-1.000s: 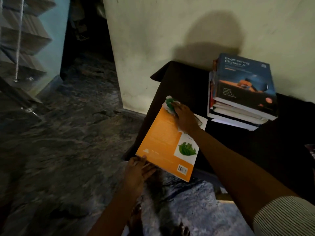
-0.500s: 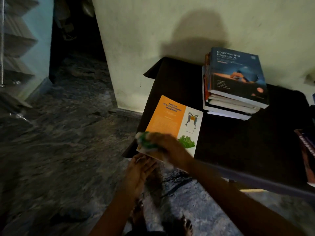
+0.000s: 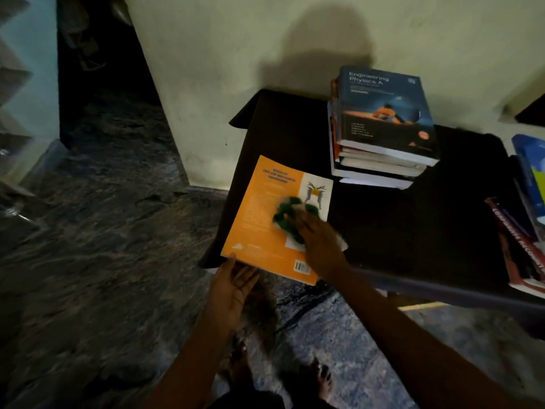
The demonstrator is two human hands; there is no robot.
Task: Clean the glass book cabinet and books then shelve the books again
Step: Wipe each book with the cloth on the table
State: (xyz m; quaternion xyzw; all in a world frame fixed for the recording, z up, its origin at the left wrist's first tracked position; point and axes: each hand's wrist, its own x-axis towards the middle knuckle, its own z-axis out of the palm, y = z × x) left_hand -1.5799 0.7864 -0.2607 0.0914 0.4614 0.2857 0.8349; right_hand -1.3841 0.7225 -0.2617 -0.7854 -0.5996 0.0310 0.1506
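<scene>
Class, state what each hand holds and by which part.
The right hand presses the crumpled green-and-white cloth by its middle onto the orange-and-white paperback book; its grip is blurred. The left hand, fingers straight, steadies that book's near left corner.

Table [image 3: 383, 231]: dark cloth cover, back edge against the wall. Three loads sit on it. Orange book [image 3: 259, 219] lies flat at the near-left corner, with its near edge overhanging. Stack [image 3: 380, 160] of books at the back, blue "Engineering Physics A" on top. More books [image 3: 519, 246] piled at the right edge, partly out of frame. Floor [image 3: 103, 246]: dark mottled stone.
</scene>
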